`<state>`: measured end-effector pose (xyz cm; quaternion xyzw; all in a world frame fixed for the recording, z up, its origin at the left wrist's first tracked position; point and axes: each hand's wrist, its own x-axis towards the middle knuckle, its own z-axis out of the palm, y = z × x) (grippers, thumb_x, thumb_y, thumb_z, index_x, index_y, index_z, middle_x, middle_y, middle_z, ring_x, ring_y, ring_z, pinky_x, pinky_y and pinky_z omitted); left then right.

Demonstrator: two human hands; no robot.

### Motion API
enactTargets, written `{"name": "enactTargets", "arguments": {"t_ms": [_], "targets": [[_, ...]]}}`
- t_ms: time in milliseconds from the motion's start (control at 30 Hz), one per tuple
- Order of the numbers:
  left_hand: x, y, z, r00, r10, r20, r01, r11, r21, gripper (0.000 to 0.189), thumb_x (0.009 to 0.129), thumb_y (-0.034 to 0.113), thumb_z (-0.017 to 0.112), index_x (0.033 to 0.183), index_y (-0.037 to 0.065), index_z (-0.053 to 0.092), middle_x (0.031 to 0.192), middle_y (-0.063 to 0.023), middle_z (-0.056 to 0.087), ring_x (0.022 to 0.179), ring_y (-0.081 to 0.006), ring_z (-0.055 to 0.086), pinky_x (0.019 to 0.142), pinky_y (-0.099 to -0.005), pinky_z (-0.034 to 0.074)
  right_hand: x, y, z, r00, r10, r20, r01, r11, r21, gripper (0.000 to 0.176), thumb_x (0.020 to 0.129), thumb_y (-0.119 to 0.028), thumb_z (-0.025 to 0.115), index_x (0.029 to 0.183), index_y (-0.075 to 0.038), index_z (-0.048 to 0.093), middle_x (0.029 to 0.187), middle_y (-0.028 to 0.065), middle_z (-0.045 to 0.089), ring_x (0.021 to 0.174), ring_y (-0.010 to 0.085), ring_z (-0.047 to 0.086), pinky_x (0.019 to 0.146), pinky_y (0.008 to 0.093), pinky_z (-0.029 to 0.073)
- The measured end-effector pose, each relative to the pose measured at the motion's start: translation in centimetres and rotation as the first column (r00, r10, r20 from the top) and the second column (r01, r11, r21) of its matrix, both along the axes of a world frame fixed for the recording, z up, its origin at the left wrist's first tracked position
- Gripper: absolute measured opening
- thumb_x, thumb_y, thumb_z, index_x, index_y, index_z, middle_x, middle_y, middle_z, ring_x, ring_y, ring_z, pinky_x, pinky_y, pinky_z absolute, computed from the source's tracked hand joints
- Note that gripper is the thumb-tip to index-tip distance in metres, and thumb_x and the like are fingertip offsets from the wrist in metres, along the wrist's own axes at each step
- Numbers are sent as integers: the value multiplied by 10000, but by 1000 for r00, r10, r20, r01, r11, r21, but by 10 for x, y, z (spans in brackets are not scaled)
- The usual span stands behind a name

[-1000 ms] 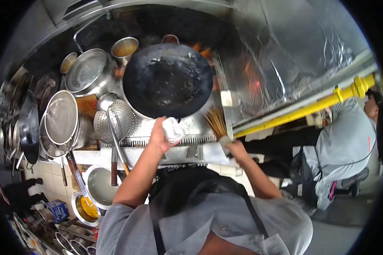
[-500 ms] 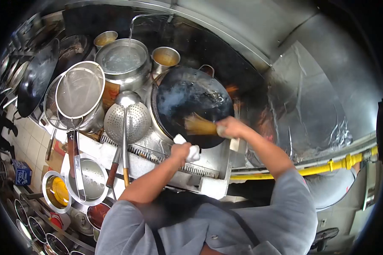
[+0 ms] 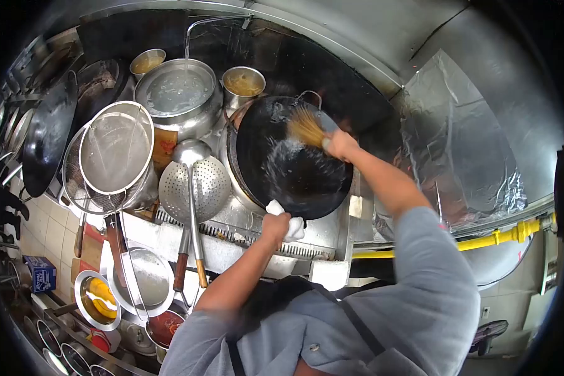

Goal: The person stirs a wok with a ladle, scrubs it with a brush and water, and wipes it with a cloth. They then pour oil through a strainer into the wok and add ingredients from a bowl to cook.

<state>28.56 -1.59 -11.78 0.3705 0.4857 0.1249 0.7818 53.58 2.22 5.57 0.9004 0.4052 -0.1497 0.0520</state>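
A large black wok point(image 3: 294, 182) sits tilted on the burner, its inner surface wet and shiny. My left hand point(image 3: 274, 227) is closed round a folded white cloth point(image 3: 293, 229) at the wok's near edge; the cloth hides the grip beneath it. In my right hand point(image 3: 341, 145) is a bamboo wok brush point(image 3: 306, 127), its bristles against the upper part of the wok's inside. The wok's far loop handle point(image 3: 309, 94) stands free at the back.
Left of the wok are a perforated skimmer point(image 3: 194, 188) with a ladle point(image 3: 192, 150) on it, and mesh strainers point(image 3: 117, 150). Behind stand a large water pot point(image 3: 177, 94) and a small metal pot point(image 3: 243, 81). A yellow pipe point(image 3: 445, 248) runs along the right side.
My right hand has moved the brush from the wok's lower part up to its far side. The smoke or steam in the wok has thinned. My left hand stays at the near edge.
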Motion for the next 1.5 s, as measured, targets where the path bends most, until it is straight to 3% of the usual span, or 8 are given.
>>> {"name": "enactTargets", "arguments": {"t_ms": [167,367,567,700,800,1000,1133,1500], "targets": [[-5,3,21,1000,-8,-22,11,994,107,392,722,182,616,882,-175,600,845,-210,645,718,-273,635,644,-400,480,-65,-41,-37,764,-40,-643,129,987,92,671,687,-135,737,1317,-238,531,757,39,616,497,188,520,425,328,486],[2,9,-31,990,-115,75,122,989,-85,392,749,232,619,862,-143,601,760,-184,627,605,-257,606,495,-409,437,39,-29,-7,930,311,194,-213,889,-405,578,639,-193,697,1204,-287,617,864,96,696,702,230,675,610,348,553],[-5,16,-4,968,-250,17,251,966,-69,241,855,133,514,982,-69,553,849,-146,634,727,-267,661,626,-398,545,-49,-27,-46,775,51,-629,31,992,119,732,643,-185,727,1336,-251,502,910,117,652,590,232,618,456,350,542],[-11,4,22,967,-91,239,145,964,-222,269,884,233,549,998,-10,572,868,-117,643,746,-254,657,633,-388,546,26,-101,-30,844,498,-200,-519,852,-67,571,633,-148,720,1190,-241,636,897,130,693,756,266,676,659,356,538],[-10,-5,23,991,-63,115,83,982,-171,221,867,191,506,974,8,569,857,-108,633,720,-262,650,629,-404,549,51,-30,-26,975,207,84,-207,978,-11,440,697,-231,695,1132,-188,645,905,142,685,826,308,666,704,403,533],[-5,-1,19,998,-48,49,57,977,-204,213,839,151,477,941,-9,573,803,-125,635,658,-266,644,599,-404,536,-57,-45,-82,544,194,-817,142,938,317,798,672,-63,699,1402,-208,410,798,93,625,502,159,554,368,308,472],[-7,-1,43,995,-81,-51,73,987,-146,215,829,192,504,883,12,607,800,-105,634,635,-247,621,570,-381,489,-36,-111,-66,552,475,-685,-301,880,367,797,646,-72,722,1382,-197,443,926,104,647,629,214,643,472,323,535],[-5,-6,24,1000,25,-17,-27,996,-84,265,791,180,562,902,-58,596,779,-134,600,621,-230,586,501,-390,438,-46,-31,-90,682,456,-572,-149,852,502,722,648,-69,724,1318,-239,516,860,137,662,577,231,642,399,338,509]]}}
